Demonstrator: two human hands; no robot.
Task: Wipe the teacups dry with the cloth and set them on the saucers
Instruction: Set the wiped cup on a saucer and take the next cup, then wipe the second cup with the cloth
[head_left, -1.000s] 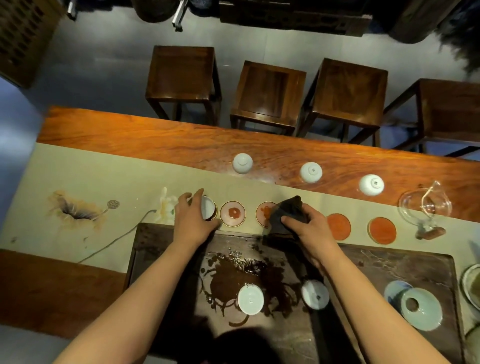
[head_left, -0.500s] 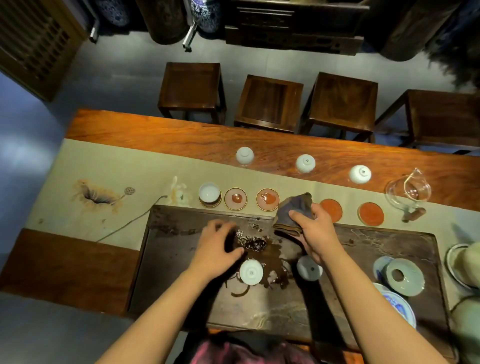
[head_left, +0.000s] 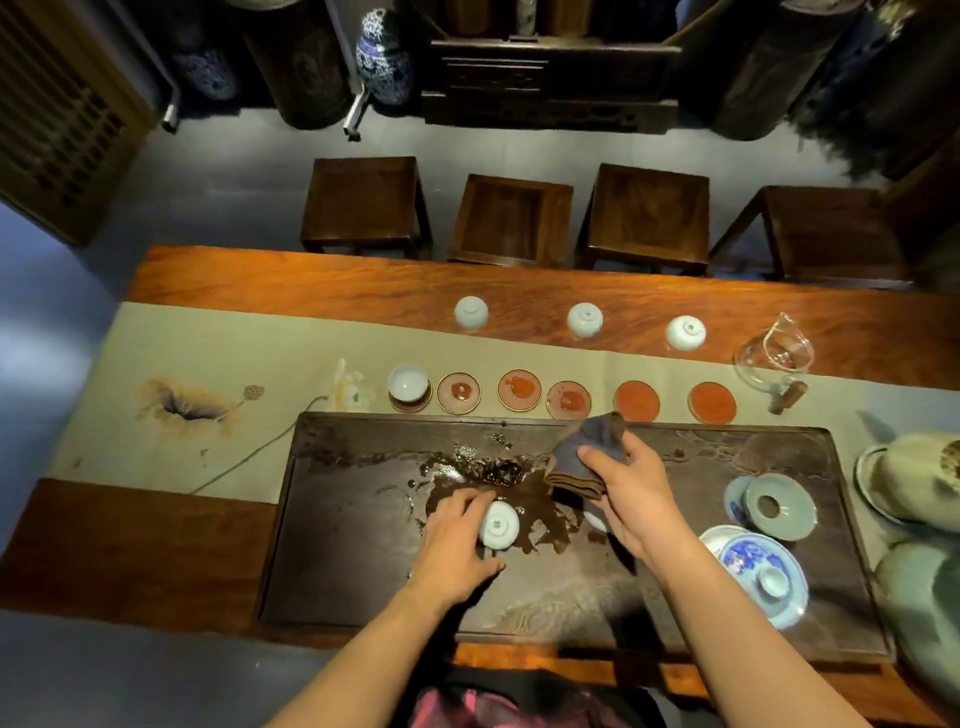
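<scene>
fingers of left grip (head_left: 457, 540) curl round upturned teacup (head_left: 498, 525).

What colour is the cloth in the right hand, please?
Dark grey-blue with brown folded edges: the cloth, best seen in the head view.

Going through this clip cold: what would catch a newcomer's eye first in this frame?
The two hands at the centre of the dark wet tea tray: the left hand grips an upturned teacup in a tea puddle, and the right hand holds a folded cloth. Behind the tray runs a row of saucers, only the leftmost bearing an upright cup.
</scene>
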